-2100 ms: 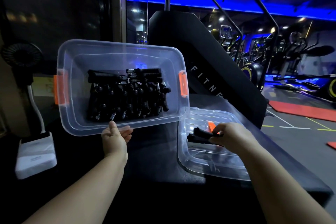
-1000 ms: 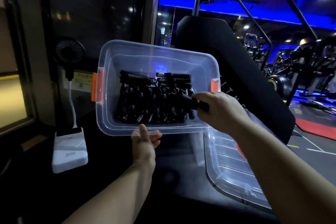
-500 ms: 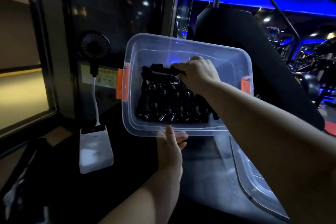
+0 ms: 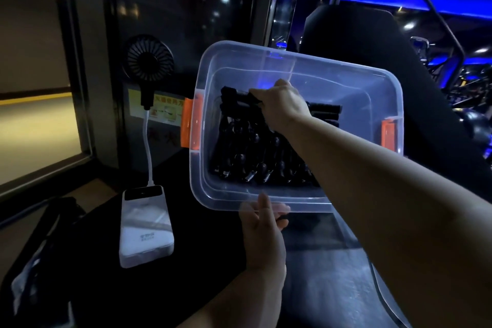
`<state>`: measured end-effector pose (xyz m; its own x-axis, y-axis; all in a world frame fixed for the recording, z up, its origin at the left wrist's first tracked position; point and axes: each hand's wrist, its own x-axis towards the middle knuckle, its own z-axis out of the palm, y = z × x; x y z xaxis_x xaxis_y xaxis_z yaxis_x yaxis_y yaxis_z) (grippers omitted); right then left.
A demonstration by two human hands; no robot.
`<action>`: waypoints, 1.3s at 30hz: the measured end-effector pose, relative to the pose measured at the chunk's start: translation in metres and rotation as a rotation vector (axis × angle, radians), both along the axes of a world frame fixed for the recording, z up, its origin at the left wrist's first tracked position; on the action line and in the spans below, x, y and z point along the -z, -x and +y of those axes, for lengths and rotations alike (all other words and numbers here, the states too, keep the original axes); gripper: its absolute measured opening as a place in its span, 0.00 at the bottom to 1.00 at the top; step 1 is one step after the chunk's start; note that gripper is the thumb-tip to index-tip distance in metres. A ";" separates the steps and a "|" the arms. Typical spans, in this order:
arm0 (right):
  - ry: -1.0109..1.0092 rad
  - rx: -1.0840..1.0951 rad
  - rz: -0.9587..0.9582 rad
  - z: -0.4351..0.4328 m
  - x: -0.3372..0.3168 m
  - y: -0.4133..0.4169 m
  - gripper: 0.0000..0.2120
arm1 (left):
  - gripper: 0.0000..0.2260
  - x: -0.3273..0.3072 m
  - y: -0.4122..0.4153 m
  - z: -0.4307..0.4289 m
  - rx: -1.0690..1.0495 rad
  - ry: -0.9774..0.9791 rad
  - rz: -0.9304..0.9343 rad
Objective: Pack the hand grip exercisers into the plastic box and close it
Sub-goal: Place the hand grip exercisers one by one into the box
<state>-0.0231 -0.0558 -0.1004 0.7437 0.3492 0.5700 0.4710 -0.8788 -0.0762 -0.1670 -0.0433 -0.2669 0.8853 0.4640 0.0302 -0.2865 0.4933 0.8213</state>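
Centre frame: the left hand (image 4: 263, 226) grips the near rim of a clear plastic box (image 4: 346, 82), tilting its opening toward the viewer, apparently so the right hand (image 4: 282, 108) can reach in. Its fingers (image 4: 262, 96) clasp 1 black exerciser (image 4: 235, 95) atop the pile (image 4: 253, 157) inside.

Two seconds back the right hand (image 4: 282, 108) was over the lid (image 4: 379, 298) at 4 o'clock from the plastic box (image 4: 292, 61), gripping one hand grip exerciser (image 4: 234, 94). It has since carried that exerciser across, passing the 3 o'clock side of the pile (image 4: 247, 162). The hand now reaches deep inside the box, laying the exerciser along the pile's 12 o'clock end, its handle poking out toward 10 o'clock. The view has swung left, so the lid shows only as an edge at 5 o'clock.
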 end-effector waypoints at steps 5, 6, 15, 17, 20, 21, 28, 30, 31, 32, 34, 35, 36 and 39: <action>0.031 0.085 0.098 0.009 0.005 -0.015 0.17 | 0.10 -0.001 -0.001 -0.001 -0.008 0.001 0.007; 0.027 0.089 0.121 0.009 0.005 -0.017 0.18 | 0.10 -0.001 -0.001 -0.001 -0.015 -0.003 0.004; 0.013 0.122 0.133 0.005 0.005 -0.025 0.20 | 0.11 -0.001 -0.002 -0.001 -0.037 -0.009 -0.015; 0.008 0.154 0.089 0.003 0.006 -0.024 0.19 | 0.11 -0.001 -0.002 -0.002 -0.040 -0.007 -0.016; 0.025 0.172 -0.009 0.002 0.009 -0.024 0.13 | 0.11 0.000 -0.003 -0.002 -0.045 -0.004 -0.012; 0.038 0.168 -0.052 0.002 0.010 -0.024 0.13 | 0.10 0.000 -0.004 -0.002 -0.047 -0.002 -0.007; -0.053 0.154 -0.179 -0.035 0.017 0.006 0.20 | 0.10 -0.001 -0.004 -0.004 -0.065 0.002 0.003; -0.091 0.172 -0.217 -0.058 0.024 0.017 0.18 | 0.07 -0.002 -0.004 -0.003 -0.047 0.031 0.038; -0.105 0.186 -0.238 -0.071 0.029 0.021 0.17 | 0.06 -0.002 -0.004 -0.003 -0.053 0.021 0.055; -0.121 0.197 -0.265 -0.086 0.034 0.025 0.17 | 0.07 -0.002 -0.004 -0.002 -0.061 -0.001 0.065; -0.169 0.209 -0.361 -0.116 0.044 0.032 0.17 | 0.09 -0.003 -0.002 -0.003 -0.065 -0.030 0.064; -0.207 0.229 -0.406 -0.130 0.050 0.035 0.18 | 0.09 -0.003 -0.002 -0.003 -0.065 -0.035 0.060; -0.256 0.273 -0.421 -0.143 0.056 0.038 0.19 | 0.09 -0.004 -0.001 -0.004 -0.069 -0.036 0.054; -0.454 0.471 -0.281 -0.172 0.072 0.050 0.26 | 0.09 -0.004 -0.002 -0.005 -0.089 -0.032 0.042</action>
<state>-0.0726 -0.2274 -0.1724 0.5607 -0.2902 0.7755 0.1047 -0.9042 -0.4141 -0.1654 -0.0485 -0.2627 0.8415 0.5402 0.0099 -0.2931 0.4410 0.8483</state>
